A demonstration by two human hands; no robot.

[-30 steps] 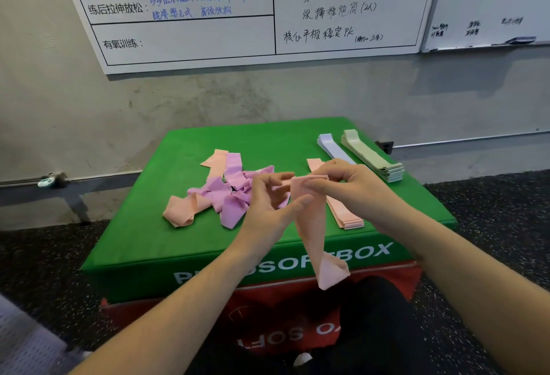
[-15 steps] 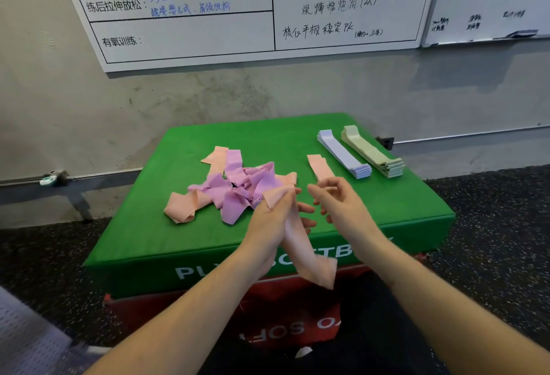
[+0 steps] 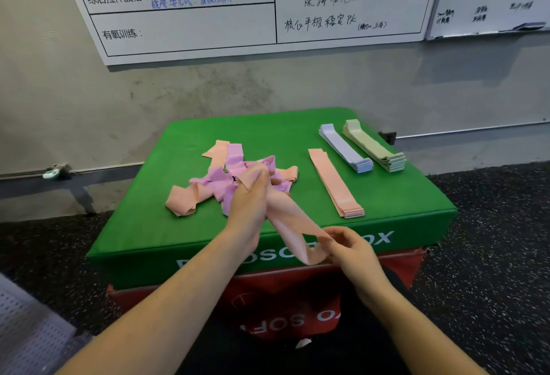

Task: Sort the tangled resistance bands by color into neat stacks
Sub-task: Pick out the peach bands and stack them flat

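Over the green box (image 3: 387, 196), a peach band (image 3: 285, 220) is stretched between both hands: its upper end is gripped by the left hand (image 3: 250, 199), its lower loop pinched by the right hand (image 3: 348, 246). Beside it, the pink-and-peach tangle (image 3: 220, 181) is left unsorted; peach stack (image 3: 333, 181), lilac stack (image 3: 342, 148) and green stack (image 3: 372, 145) are laid out to the right.

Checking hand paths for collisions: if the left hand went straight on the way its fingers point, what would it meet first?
The left hand, gripping the peach band, points away toward the tangled pile. It would likely meet those pink and peach bands first; depth is unclear.
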